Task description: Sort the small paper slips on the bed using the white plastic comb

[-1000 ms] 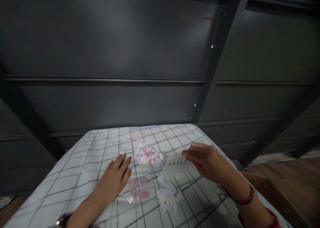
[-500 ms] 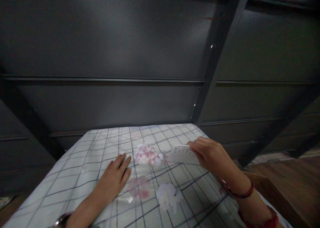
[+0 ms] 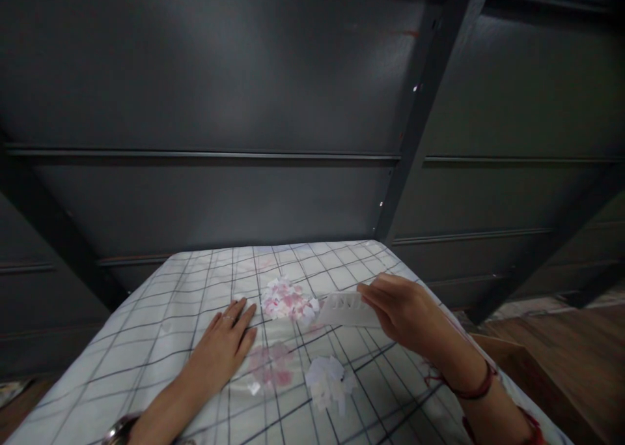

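Observation:
My right hand [image 3: 398, 308] pinches a flat white plastic piece [image 3: 344, 309] that has a row of slots near its upper edge. Its left end reaches the right side of a pile of pink and white paper bits [image 3: 288, 300]; whether they touch, I cannot tell. My left hand [image 3: 227, 337] lies flat on the checked tablecloth [image 3: 195, 288], fingers spread, just left of that pile. A smaller heap of white bits [image 3: 329, 383] sits nearer to me. Between it and my left hand is a flat pink patch [image 3: 273, 365] under a clear, shiny layer.
Behind the table stands a dark grey metal panel wall [image 3: 219, 204] with a slanting post [image 3: 424, 126]. An open cardboard box [image 3: 532, 373] is on the wooden floor [image 3: 586, 334] to the right, beside the table's edge.
My right hand has moved a little left and toward me, bringing the white plastic piece closer to the pink and white pile. The left hand stays in place.

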Demonstrator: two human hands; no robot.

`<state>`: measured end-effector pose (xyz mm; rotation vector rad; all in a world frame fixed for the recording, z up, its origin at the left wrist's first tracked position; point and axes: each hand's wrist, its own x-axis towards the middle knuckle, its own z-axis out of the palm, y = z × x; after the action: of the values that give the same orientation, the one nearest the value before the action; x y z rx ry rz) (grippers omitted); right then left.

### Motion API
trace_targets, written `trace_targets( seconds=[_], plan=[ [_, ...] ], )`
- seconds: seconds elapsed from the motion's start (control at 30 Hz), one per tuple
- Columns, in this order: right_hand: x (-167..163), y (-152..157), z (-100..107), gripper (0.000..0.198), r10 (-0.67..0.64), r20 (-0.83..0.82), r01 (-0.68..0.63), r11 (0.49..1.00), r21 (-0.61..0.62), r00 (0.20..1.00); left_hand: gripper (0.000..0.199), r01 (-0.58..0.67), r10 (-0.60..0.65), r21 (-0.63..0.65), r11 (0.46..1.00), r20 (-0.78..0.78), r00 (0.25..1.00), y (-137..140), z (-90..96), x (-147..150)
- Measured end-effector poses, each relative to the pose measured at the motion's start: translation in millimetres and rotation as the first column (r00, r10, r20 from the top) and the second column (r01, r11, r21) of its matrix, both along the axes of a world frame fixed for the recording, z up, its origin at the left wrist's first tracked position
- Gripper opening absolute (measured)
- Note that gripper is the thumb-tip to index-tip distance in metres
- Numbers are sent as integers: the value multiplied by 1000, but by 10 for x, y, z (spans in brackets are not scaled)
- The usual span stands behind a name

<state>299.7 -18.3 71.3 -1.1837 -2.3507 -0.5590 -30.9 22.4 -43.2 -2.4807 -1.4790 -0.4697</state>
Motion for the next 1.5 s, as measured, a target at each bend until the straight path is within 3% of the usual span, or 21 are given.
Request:
trace_targets(
  seconds=[0.07, 0.17, 0.3, 0.4, 0.5, 0.67, 0.87, 1.03, 1.3, 1.5],
  plan=[
    [-10, -20, 4, 24, 43, -10, -43, 998, 52, 999, 44, 8, -8, 0, 1000, 3, 1000, -6, 9, 3],
    [45, -5, 1, 25, -13, -31, 17, 994, 103, 999, 44, 14, -14, -5, 1000, -8, 1000, -7, 13, -1],
    [80, 21, -2, 23, -102, -12, 102, 995, 13, 995, 44, 14, -14, 1, 1000, -2, 1000, 2, 4, -7],
    [-11, -8, -4, 23, -15, -32, 15, 1000, 1, 999, 43, 5, -5, -11, 1000, -19, 1000, 1, 17, 0],
    [-109, -41, -11, 24, 82, -66, -77, 994, 78, 994, 43, -3, 2, -23, 1000, -40, 999, -9, 46, 11],
    [-131, -30, -27, 24, 81, -83, -69, 988, 138, 993, 44, -5, 4, -39, 999, -26, 1000, -22, 63, 11],
    [-181, -49, -62, 24, 120, -80, -115, 992, 57, 990, 44, -18, 17, -14, 1000, -30, 999, -20, 40, 3],
    [-184, -58, -49, 24, 125, -98, -115, 988, 101, 987, 44, -8, 7, -31, 1000, -14, 1000, -16, 29, -1],
    [-213, -70, -59, 23, 172, -64, -167, 983, 71, 983, 44, 1, -1, -24, 1000, 3, 1000, -16, 23, 1],
    [-42, -74, 53, 23, 85, -46, -84, 996, 6, 995, 43, 2, -2, 4, 1000, -16, 1000, 0, 5, -10]
  ],
)
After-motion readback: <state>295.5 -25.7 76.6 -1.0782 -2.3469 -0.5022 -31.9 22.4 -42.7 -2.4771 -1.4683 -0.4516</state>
